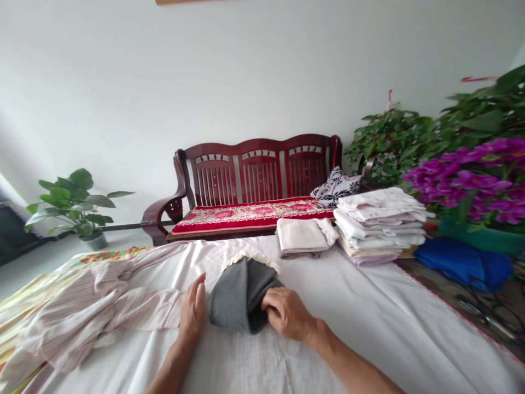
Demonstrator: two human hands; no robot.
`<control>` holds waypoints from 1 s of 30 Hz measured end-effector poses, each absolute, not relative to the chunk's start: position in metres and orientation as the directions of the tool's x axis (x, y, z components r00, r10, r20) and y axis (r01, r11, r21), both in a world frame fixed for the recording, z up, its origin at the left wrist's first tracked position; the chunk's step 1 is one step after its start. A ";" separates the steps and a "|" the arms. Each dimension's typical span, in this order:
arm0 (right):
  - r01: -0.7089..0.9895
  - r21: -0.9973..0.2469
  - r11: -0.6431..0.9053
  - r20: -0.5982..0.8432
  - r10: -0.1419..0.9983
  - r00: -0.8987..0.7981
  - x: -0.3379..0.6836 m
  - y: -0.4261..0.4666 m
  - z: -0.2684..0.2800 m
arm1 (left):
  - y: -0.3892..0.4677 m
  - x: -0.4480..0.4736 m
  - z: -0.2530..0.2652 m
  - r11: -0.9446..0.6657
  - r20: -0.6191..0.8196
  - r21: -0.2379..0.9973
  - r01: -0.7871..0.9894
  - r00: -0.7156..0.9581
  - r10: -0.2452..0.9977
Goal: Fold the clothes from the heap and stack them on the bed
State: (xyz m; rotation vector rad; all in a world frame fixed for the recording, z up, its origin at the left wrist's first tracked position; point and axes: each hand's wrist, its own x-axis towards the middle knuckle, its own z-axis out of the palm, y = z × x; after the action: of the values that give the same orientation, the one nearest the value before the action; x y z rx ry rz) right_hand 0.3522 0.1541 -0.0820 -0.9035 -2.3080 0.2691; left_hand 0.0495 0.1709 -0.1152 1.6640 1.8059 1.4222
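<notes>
A folded dark grey garment with cream lace trim (235, 295) lies on the white sheet (348, 334) in front of me. My right hand (287, 312) has its fingers curled around the garment's right edge, near an open fold. To the garment's left, my left hand (193, 309) rests with its fingers extended and apart from the grey cloth. The left hand is beside the sleeve of a pink striped shirt (94, 306), which lies spread and crumpled on the sheet. Whether the hand touches that sleeve I cannot tell.
Behind the garment sits a short stack of folded beige clothes (301, 235), beside a taller stack of folded clothes (381, 224). A blue cloth (463, 262) and purple flowers (471, 180) are on the right. A wooden bench (241, 169) stands beyond; a potted plant (77, 202) is at left.
</notes>
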 end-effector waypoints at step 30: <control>-0.162 -0.983 0.088 0.004 0.887 0.462 0.371 0.189 -0.086 | 0.178 0.034 -0.100 -0.253 -0.001 0.926 -0.280 -0.671 0.741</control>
State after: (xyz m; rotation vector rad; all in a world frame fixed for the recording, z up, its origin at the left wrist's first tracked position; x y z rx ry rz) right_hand 0.3715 0.1886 -0.0865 -1.2341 -0.7524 0.9017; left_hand 0.0336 0.1777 -0.1000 0.5894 1.3301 1.9775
